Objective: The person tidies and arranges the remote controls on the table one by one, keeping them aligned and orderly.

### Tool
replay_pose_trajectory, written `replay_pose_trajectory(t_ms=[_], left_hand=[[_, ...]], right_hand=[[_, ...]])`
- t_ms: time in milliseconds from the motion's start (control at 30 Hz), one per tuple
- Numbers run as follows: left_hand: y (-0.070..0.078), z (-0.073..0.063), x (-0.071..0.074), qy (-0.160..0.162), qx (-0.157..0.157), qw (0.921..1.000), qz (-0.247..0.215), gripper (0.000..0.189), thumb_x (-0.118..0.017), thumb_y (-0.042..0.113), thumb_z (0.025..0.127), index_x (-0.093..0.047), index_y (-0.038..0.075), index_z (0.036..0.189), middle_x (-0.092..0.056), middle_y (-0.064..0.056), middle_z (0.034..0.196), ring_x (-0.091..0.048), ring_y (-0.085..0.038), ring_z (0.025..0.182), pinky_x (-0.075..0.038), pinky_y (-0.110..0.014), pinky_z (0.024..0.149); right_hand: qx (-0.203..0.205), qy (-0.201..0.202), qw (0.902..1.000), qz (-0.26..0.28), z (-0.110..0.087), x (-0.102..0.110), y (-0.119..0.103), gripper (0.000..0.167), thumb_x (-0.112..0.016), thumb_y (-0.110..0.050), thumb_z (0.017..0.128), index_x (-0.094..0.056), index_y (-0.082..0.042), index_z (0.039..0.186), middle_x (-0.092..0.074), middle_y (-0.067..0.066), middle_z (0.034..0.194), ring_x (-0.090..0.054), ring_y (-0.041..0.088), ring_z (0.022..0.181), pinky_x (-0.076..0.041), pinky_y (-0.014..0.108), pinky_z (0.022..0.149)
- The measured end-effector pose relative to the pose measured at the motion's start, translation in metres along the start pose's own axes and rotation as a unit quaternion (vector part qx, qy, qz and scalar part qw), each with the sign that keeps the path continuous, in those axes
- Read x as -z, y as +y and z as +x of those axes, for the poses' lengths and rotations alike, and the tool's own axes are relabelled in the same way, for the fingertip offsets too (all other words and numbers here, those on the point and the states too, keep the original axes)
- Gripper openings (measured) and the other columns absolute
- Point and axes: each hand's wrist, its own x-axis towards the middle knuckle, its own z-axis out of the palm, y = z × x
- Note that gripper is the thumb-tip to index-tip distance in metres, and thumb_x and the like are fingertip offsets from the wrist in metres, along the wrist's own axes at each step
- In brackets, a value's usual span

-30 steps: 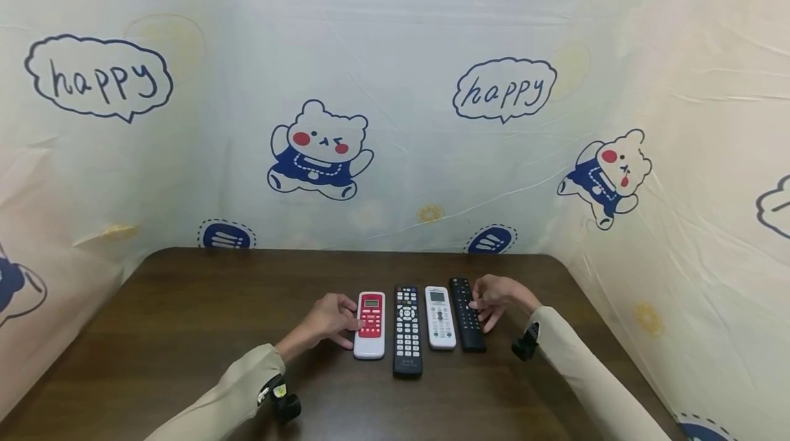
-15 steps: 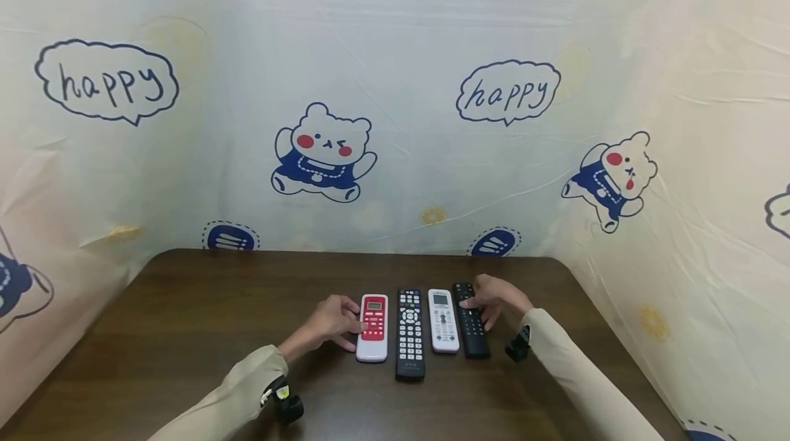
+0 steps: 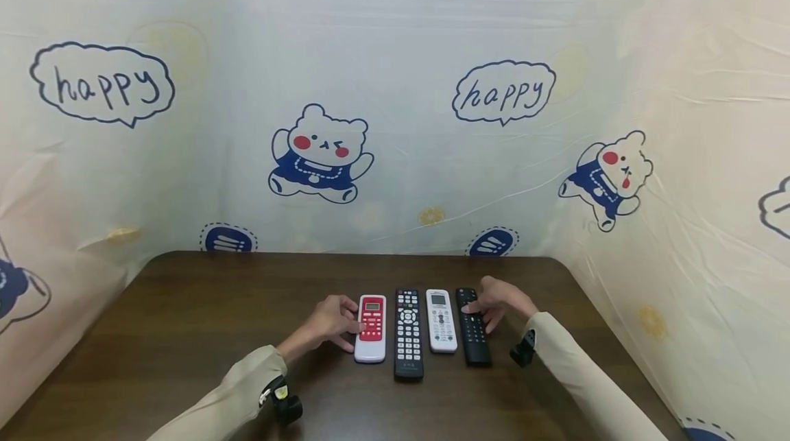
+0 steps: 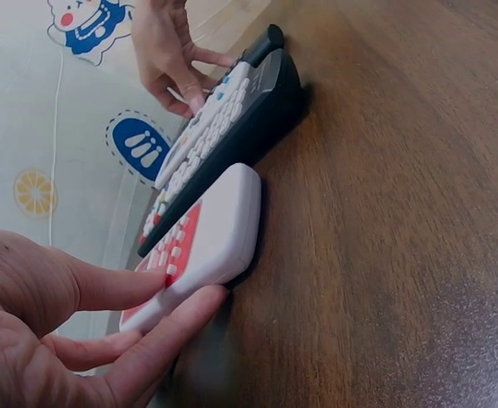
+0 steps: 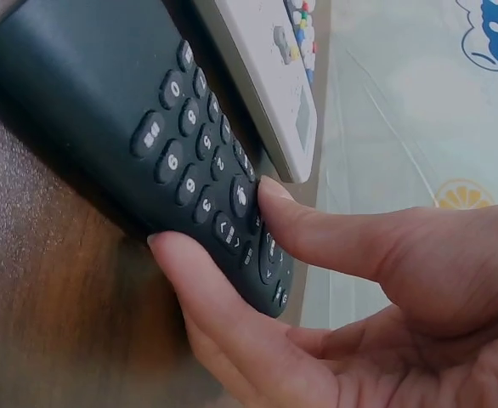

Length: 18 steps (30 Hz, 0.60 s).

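Four-sided row aside, the leftmost remote control is red and white (image 3: 370,348), lying flat on the table. My left hand (image 3: 333,321) pinches it from the left, thumb on the red button face and a finger along its side (image 4: 232,242). At the right end lies a plain black remote control (image 3: 478,353). My right hand (image 3: 503,300) holds its upper part, thumb on the buttons and fingers against the right edge, as the right wrist view shows. Between them lie a long black remote with white buttons (image 3: 408,367) and a white remote with a small screen (image 3: 441,332).
All the remotes lie side by side on a dark brown wooden table (image 3: 234,304). Behind it hangs a pale curtain (image 3: 407,84) printed with bears and speech bubbles. A camera is strapped to each sleeved wrist.
The plain black remote has slid slightly toward me, with my right hand on it; the right thumb now lies on its face. My left hand and the other remotes keep their places.
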Motion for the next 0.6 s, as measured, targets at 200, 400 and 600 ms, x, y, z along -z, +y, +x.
replay_pose_trajectory(t_ms=[200, 400, 600], left_hand=[[0.0, 0.0, 0.006, 0.002, -0.003, 0.9999, 0.014, 0.052, -0.081, 0.001, 0.089, -0.054, -0.011, 0.132, -0.059, -0.023, 0.11, -0.071, -0.029, 0.084, -0.065, -0.039, 0.059], [0.001, 0.003, 0.027, 0.017, -0.031, 0.9985, 0.043, 0.066, -0.081, 0.015, 0.093, -0.047, -0.006, 0.145, -0.057, -0.031, 0.127, -0.069, -0.036, 0.1, -0.066, -0.044, 0.071], [0.001, 0.012, 0.048, -0.004, -0.108, 0.992, 0.065, 0.084, -0.075, 0.037, 0.097, -0.03, 0.012, 0.163, -0.038, -0.028, 0.161, -0.048, -0.051, 0.14, -0.051, -0.064, 0.106]], right_hand=[[-0.012, 0.012, 0.9993, -0.033, 0.003, 0.007, -0.006, 0.051, -0.073, -0.031, 0.1, -0.059, 0.012, 0.123, -0.069, 0.023, 0.098, -0.074, 0.033, 0.085, -0.067, 0.039, 0.066], [0.072, 0.051, 0.9942, -0.062, 0.006, 0.019, -0.004, 0.067, -0.07, -0.032, 0.101, -0.042, 0.007, 0.148, -0.063, 0.029, 0.122, -0.07, 0.034, 0.096, -0.066, 0.041, 0.069], [0.237, 0.156, 0.952, -0.115, 0.0, 0.022, 0.005, 0.053, -0.068, -0.023, 0.103, -0.05, 0.007, 0.142, -0.059, 0.031, 0.134, -0.066, 0.038, 0.112, -0.062, 0.05, 0.088]])
